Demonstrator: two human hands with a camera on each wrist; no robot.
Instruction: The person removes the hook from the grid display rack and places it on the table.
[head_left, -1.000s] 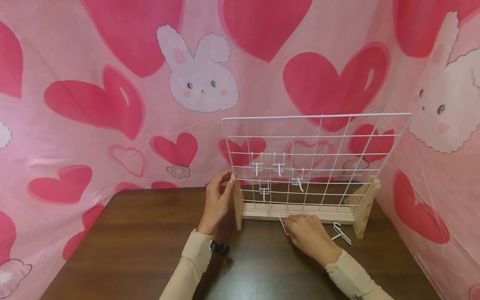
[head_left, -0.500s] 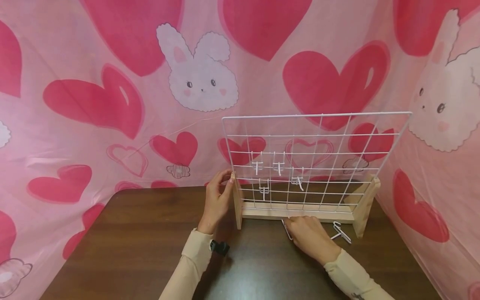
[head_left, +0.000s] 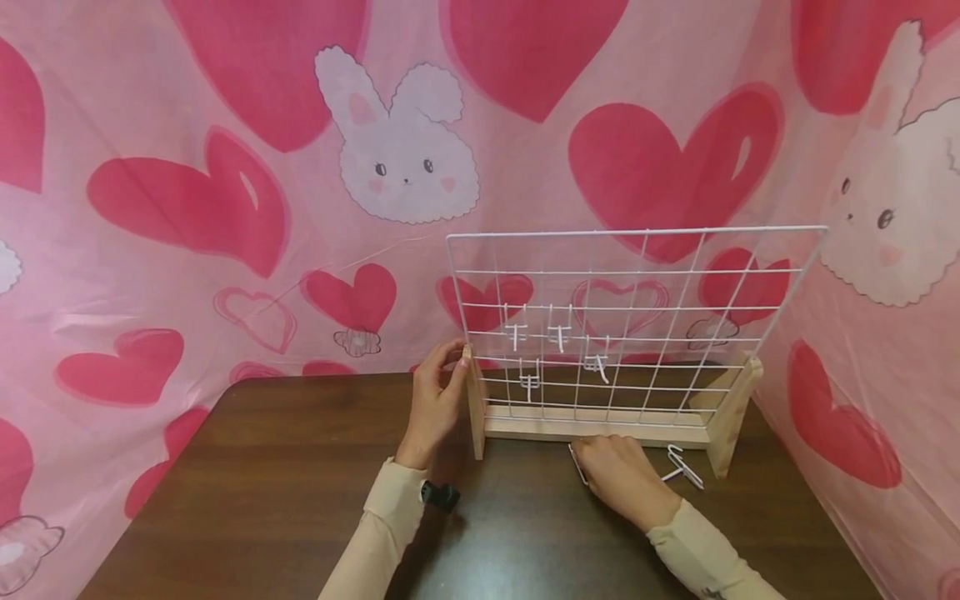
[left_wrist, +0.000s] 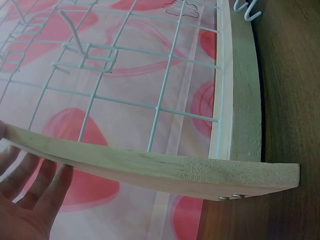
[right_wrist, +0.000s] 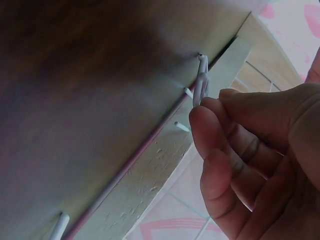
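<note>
A white wire grid (head_left: pixel 637 231) stands upright in a wooden stand, with several white hooks (head_left: pixel 558 336) hung on its left half. My left hand (head_left: pixel 435 400) holds the top of the stand's left side piece (head_left: pixel 476 412); its fingers (left_wrist: pixel 54 182) lie along the outer face in the left wrist view. In front of the wooden base (head_left: pixel 517 426), low over the table, my right hand (head_left: pixel 626 475) pinches a white wire hook (right_wrist: pixel 201 82) between thumb and fingertips. Much of that hook is hidden by the hand in the head view.
Another white hook (head_left: pixel 684 471) lies on the dark wood table (head_left: pixel 315 492), right of my right hand, near the stand's right side piece (head_left: pixel 731 425). A pink cloth (head_left: pixel 225 333) with hearts and rabbits hangs behind the table and along the right.
My right hand has drawn slightly down and right with its hook, whose showing end now lies lower and closer to the fingers. The left hand and the stand have stayed put.
</note>
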